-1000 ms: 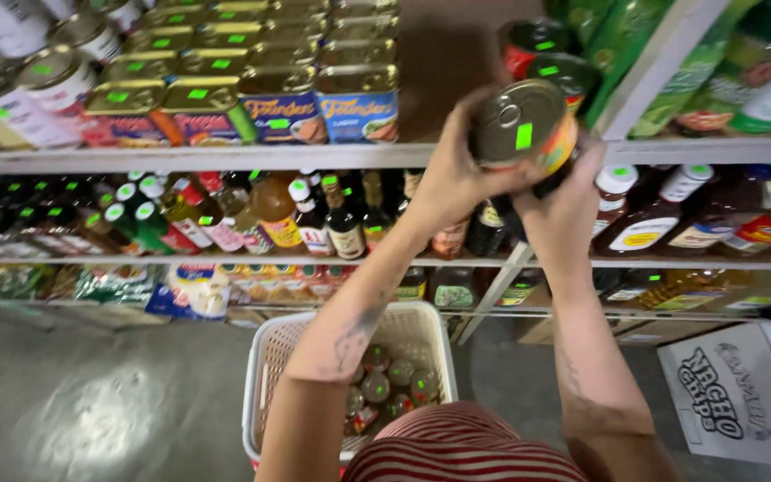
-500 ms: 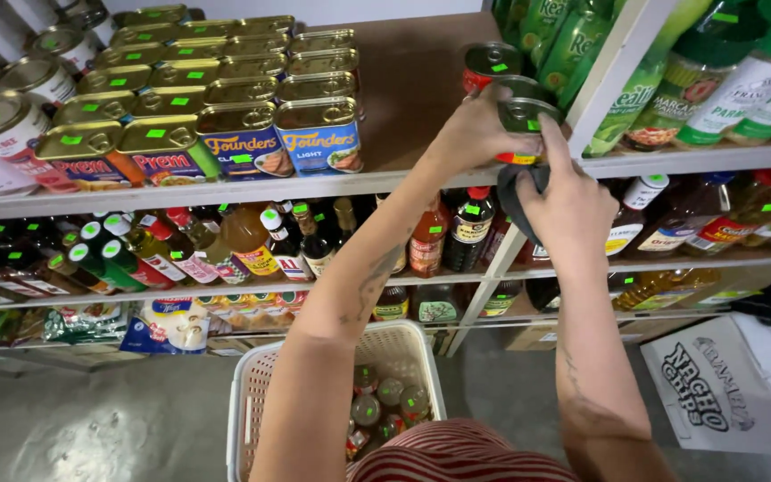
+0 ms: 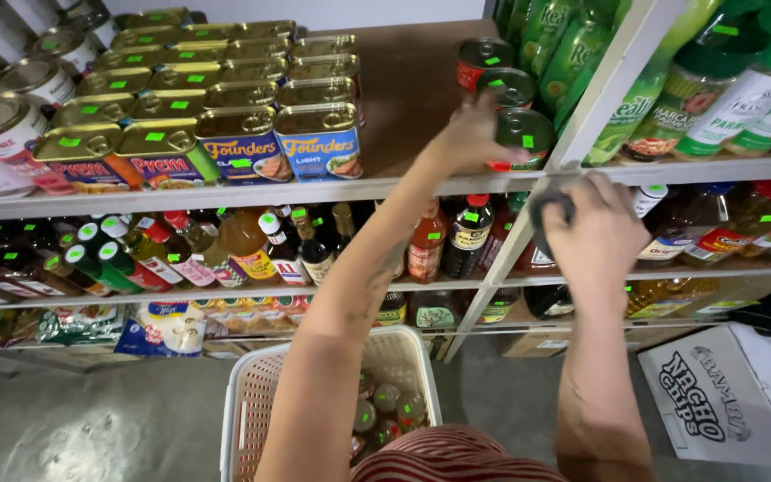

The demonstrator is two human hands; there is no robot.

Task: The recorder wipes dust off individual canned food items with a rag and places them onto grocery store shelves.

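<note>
Left hand (image 3: 473, 134) cupped against round can (image 3: 523, 136) on top shelf (image 3: 403, 189), arm stretched up. Right hand (image 3: 592, 236) curled around dark object (image 3: 548, 207), possibly a can, lower down.

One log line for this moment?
left hand: on front round can, top shelf | right hand: holds dark object | basket below

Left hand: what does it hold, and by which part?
The left hand grips a round can by its side, on the top shelf.
</note>
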